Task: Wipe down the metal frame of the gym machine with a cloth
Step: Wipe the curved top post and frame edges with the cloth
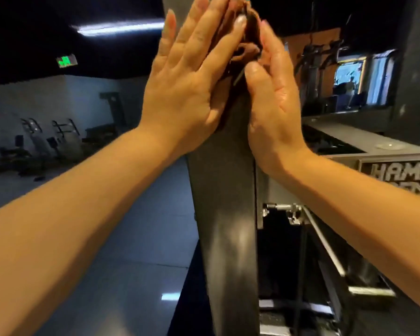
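A dark metal upright of the gym machine's frame (224, 202) rises through the middle of the view. High on it a brown cloth (249, 48) is wrapped around the post, mostly hidden by my hands. My left hand (187, 78) lies flat with straight fingers against the post's left face, pressing the cloth. My right hand (273, 103) presses from the right side, fingers extended upward, thumb on the cloth's lower edge. Both hands sandwich the post between them.
A plate with partial lettering "HAMM" (398, 175) sits on the machine at right, above a pin and cable hardware (286, 212). Exercise bikes (46, 139) stand far left across a glossy floor (131, 238). A green exit sign (66, 60) glows on the dark ceiling.
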The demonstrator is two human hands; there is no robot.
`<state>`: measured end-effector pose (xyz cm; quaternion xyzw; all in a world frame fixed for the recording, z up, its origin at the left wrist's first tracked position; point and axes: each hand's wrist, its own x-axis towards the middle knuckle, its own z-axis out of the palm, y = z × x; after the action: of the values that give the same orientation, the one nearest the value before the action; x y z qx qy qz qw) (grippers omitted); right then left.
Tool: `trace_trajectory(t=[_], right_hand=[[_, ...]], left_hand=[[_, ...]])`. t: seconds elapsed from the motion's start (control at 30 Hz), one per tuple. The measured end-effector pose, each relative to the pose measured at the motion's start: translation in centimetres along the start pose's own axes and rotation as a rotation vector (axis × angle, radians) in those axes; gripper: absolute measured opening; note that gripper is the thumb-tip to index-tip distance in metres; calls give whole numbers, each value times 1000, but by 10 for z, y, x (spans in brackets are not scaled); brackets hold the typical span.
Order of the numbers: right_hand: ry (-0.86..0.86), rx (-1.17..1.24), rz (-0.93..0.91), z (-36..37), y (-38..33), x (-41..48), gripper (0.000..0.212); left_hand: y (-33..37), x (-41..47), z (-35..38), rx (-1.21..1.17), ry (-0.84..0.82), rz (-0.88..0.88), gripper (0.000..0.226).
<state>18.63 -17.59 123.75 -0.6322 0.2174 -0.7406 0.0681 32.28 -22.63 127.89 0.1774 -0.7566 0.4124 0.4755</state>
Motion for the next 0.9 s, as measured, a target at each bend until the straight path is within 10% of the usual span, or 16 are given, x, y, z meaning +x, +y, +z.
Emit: trace_trajectory(t=[0.27, 0.57, 0.9], right_hand=[[-39, -398, -184, 0, 23, -107, 48], [56, -938, -174, 31, 54, -150, 67], [-414, -1175, -462, -37, 108, -275, 50]], left_hand=[[70, -123, 18, -131, -130, 55, 61], [60, -125, -9, -951, -195, -133, 83], [81, -145, 16, -265, -251, 97, 48]])
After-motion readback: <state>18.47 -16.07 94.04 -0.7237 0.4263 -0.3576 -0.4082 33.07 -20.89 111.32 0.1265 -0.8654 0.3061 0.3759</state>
